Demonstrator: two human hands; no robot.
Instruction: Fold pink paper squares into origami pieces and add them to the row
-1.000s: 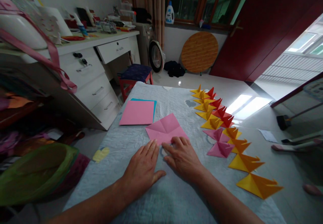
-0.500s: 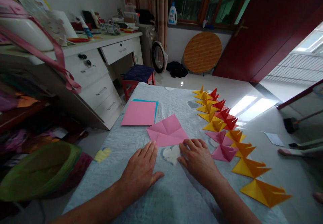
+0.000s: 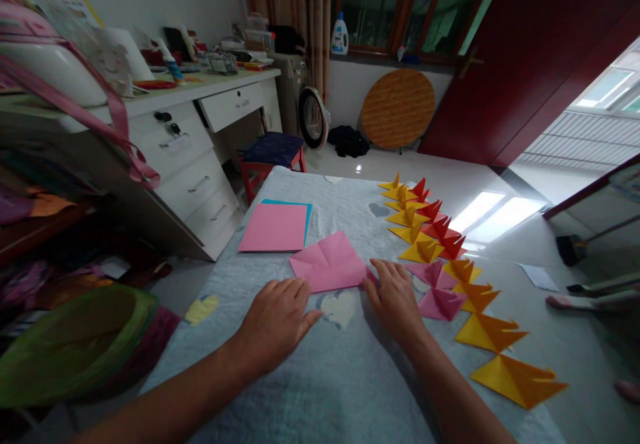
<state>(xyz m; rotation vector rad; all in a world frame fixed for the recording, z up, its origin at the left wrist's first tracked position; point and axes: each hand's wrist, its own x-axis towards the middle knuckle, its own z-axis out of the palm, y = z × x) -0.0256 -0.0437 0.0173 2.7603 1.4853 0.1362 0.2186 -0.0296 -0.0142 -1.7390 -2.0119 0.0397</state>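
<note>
A creased pink paper square (image 3: pixel 329 263) lies on the pale blue cloth-covered table (image 3: pixel 350 377). My left hand (image 3: pixel 276 321) rests flat, fingers spread, its fingertips at the paper's near left edge. My right hand (image 3: pixel 397 296) lies at the paper's right corner, fingers stretched and touching that corner. Neither hand holds anything.
A stack of pink and blue sheets (image 3: pixel 275 227) lies behind the folded paper. A row of folded yellow, red and pink paper shapes (image 3: pixel 445 277) runs along the table's right side. A white desk with drawers (image 3: pixel 195 144) and a red stool (image 3: pixel 273 151) stand at the left.
My right hand slid rightward along the paper's near edge to its right corner. My left hand stayed near the left edge, its fingers shifting slightly.
</note>
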